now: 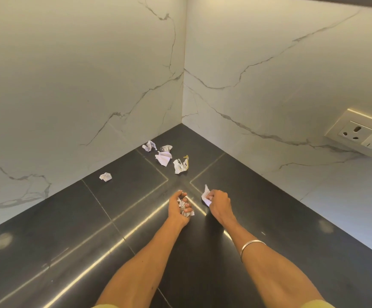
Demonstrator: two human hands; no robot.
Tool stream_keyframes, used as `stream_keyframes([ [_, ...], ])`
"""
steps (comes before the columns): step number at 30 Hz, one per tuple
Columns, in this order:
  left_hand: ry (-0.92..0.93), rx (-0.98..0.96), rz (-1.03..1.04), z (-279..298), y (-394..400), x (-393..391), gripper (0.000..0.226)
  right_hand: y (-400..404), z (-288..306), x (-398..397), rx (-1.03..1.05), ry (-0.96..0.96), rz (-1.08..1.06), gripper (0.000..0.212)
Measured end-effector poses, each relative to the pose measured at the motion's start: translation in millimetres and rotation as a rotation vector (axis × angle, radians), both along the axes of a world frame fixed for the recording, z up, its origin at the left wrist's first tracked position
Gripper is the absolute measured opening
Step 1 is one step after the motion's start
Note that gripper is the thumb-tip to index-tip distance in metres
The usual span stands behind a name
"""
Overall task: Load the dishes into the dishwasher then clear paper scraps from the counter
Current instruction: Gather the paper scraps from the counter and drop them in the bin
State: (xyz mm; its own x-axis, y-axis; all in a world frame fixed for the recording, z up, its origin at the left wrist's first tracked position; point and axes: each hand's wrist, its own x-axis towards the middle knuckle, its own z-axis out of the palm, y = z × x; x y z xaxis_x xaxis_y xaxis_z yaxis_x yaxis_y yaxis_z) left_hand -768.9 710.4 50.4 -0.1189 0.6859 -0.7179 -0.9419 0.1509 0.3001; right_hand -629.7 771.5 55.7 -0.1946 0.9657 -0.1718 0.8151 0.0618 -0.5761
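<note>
Right hand (218, 202) pinches a white paper scrap (206, 195) at the counter (269, 218); left hand (179, 206) sits just beside it, fingers curled round a wad of gathered scraps (185, 207).

Head view: we note the remaining scraps all lie ahead of both hands, toward the wall corner. A cluster of four (166, 157) sits beyond the seam crossing, roughly in line with the left hand; one stray ball (105, 176) lies off to the left, near the left wall. We judge the left hand nearer to the stray, but it is full, so the right hand probably transfers first. No dishwasher is in view.
</note>
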Motion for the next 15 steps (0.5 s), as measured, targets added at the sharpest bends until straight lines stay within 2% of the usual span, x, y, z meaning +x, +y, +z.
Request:
stream_keyframes([
  [5, 0.083, -0.025, -0.005, -1, -19, -10, 0.020, -33, 3, -12, 0.071, -0.118, 0.105, 0.042],
  [6, 0.090, -0.032, 0.004, -1, -22, -12, 0.019, -36, 3, -12, 0.070, -0.142, 0.121, 0.037],
  [8, 0.096, -0.051, 0.029, 1, -29, -17, 0.018, -39, 6, -15, 0.057, -0.185, 0.131, 0.014],
  [9, 0.094, -0.060, 0.046, 3, -33, -20, 0.019, -40, 8, -18, 0.046, -0.192, 0.116, 0.011],
  [12, 0.111, -0.074, 0.075, 11, -42, -29, 0.020, -44, 19, -34, -0.046, -0.124, 0.124, 0.018],
  [15, 0.154, -0.108, 0.127, 17, -49, -36, 0.022, -50, 34, -56, -0.101, 0.064, 0.240, 0.021],
])
